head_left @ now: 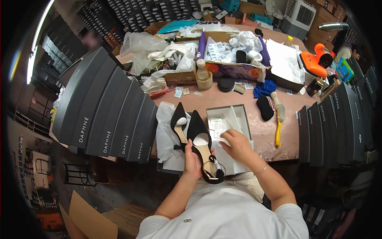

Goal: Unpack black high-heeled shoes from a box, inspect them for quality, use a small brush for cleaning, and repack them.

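My left hand (192, 162) is closed around the middle of a black pointed slingback shoe (197, 128), its pale insole facing up and its heel end toward me. White stuffing shows behind its toe. Just left of it, a matching black shoe (177, 126) lies on white tissue paper (164, 115). My right hand (237, 146) hovers over the right part of an open grey shoe box (247, 119), thumb and fingers bent but apart, with nothing visible between them. Inside the box are white tissue and small printed cards (217, 126).
Dark grey shoe boxes are stacked at left (99, 107) and right (338, 123). Right of the open box lie a yellow-handled brush (278, 133) and a black pad (265, 108). Farther back stand a glue bottle (204, 75), a paper-filled carton (227, 69) and an orange tool (313, 64).
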### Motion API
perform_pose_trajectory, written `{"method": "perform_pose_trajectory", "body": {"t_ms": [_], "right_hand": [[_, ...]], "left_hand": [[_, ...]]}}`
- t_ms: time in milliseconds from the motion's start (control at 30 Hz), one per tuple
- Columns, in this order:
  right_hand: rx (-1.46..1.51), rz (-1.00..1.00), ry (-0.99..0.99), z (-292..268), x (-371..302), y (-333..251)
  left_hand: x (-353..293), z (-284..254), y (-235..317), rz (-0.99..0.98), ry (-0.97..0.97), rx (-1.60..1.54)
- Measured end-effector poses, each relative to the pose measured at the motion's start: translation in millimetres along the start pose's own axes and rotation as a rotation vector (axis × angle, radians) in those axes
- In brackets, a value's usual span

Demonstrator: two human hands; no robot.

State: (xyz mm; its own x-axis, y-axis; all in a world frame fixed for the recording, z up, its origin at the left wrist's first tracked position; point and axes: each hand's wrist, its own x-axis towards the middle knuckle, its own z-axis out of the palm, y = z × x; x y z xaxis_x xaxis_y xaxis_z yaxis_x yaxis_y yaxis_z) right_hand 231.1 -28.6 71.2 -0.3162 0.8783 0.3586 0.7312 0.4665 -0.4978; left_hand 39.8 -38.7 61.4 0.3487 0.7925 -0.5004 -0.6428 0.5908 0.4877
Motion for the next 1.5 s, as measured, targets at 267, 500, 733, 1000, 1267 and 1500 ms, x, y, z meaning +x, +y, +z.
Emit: {"method": "perform_pose_trajectory", "body": {"t_ms": [267,500,733,1000,1267,1500], "right_hand": [[-0.223,-0.361,-0.013,28.2,7.5,-4.5],[-0.143,-0.118,0.119,12.5,-5.4,-12.5],[-0.210,-0.261,-0.052,33.8,-0.3,-0.5],[-0.253,-0.071,0.080,-13.0,-22.2,12.6],[0.251,-0.181,0.081,30.7,-0.5,-24.6],[0.394,-0.078,-0.132,40.8,30.0,-70.6]], "left_hand": [[-13.3,23.0,-20.0,0.018,-0.041,0.032],[4.5,16.9,-9.9,0.000,-0.064,0.052],[-8.3,22.9,-22.7,-0.022,-0.031,0.064],[12.3,-13.8,3.7,0.006,0.094,-0.048],[-1.3,13.2,-4.8,0.090,0.135,0.115],[-21.9,3.5,-20.4,0.157,0.053,0.018]]}}
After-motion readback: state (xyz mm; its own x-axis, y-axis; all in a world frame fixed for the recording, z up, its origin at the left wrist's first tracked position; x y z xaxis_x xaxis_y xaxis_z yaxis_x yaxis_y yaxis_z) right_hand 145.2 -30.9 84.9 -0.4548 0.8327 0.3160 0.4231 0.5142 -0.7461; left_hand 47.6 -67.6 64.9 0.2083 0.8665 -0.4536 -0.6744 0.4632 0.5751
